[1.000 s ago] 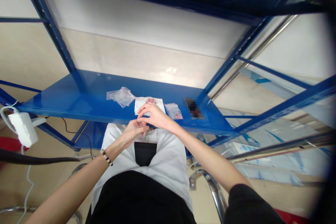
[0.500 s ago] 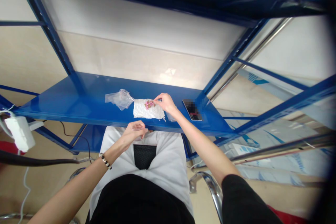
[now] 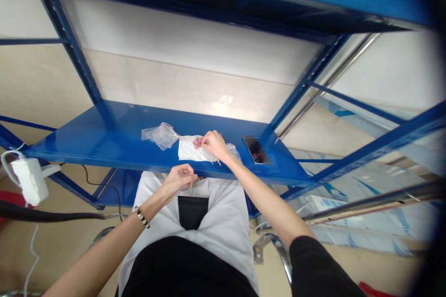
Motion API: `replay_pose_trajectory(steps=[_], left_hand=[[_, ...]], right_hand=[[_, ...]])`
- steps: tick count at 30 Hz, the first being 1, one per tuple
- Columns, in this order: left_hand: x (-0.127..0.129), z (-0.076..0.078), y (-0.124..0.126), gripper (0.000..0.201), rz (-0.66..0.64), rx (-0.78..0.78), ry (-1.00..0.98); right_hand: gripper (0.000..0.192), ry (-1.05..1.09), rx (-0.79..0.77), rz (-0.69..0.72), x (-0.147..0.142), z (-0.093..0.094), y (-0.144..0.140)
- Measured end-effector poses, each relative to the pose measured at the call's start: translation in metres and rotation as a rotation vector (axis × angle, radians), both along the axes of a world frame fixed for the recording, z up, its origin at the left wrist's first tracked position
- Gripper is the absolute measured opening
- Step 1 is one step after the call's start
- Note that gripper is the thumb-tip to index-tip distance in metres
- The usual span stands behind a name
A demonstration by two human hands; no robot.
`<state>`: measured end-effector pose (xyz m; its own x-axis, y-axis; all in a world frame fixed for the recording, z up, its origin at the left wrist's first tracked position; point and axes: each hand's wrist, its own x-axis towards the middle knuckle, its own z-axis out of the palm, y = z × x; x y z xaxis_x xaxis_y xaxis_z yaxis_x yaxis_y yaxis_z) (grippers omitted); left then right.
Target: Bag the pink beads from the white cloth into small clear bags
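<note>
Right hand [image 3: 214, 144] reaches onto the blue shelf [image 3: 104, 134], fingertips pinched at the small pile of pink beads [image 3: 198, 142] lying on a white tissue [image 3: 190, 151]; it looks like it grips one or more beads, but they are too small to tell for sure. The tissue lies flat near the front edge of the shelf, with the beads at its far right part, just under the fingertips. Left hand [image 3: 179, 177] is held below the shelf edge, in front of the person's white top, palm up and fingers loosely curled; cannot tell whether anything sits in it. A bead bracelet [image 3: 142, 217] is on the left wrist. A crumpled clear plastic bag [image 3: 160, 134] lies on the shelf just left of the tissue, touching or nearly touching its corner. Another small clear bag [image 3: 232, 150] shows partly behind the right wrist. A phone [image 3: 256, 149] lies flat on the shelf to the right, apart from the hand, by the upright post. A white power adapter [image 3: 29, 180] with a cable hangs at far left, below the shelf.
</note>
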<state>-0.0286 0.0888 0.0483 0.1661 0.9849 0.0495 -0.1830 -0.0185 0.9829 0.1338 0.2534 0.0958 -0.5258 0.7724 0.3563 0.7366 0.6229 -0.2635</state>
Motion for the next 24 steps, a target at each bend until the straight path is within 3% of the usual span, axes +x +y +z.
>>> replay_pose_trajectory(steps=[3,7,10,13,17,24], left_hand=[[0.000,0.000,0.001,0.028,0.012,0.009,0.021],[0.003,0.003,0.000,0.029,0.020,-0.013,0.053],[0.005,0.005,-0.004,0.027,0.018,-0.040,0.056],[0.006,0.006,-0.007,0.027,0.006,-0.050,0.063],[0.006,0.004,-0.006,0.030,-0.014,-0.012,0.054],[0.009,-0.002,0.000,0.034,-0.010,-0.043,0.062]], right_hand=[[0.009,0.152,0.000,0.058,0.000,0.015,-0.015],[0.005,0.323,-0.070,0.293,-0.003,0.032,-0.062],[0.003,0.256,-0.132,0.413,-0.006,0.032,-0.099],[0.002,0.227,-0.204,0.451,-0.005,0.023,-0.112],[0.006,0.313,-0.204,0.365,0.003,0.013,-0.084],[0.010,0.162,0.026,-0.013,0.018,-0.002,-0.006]])
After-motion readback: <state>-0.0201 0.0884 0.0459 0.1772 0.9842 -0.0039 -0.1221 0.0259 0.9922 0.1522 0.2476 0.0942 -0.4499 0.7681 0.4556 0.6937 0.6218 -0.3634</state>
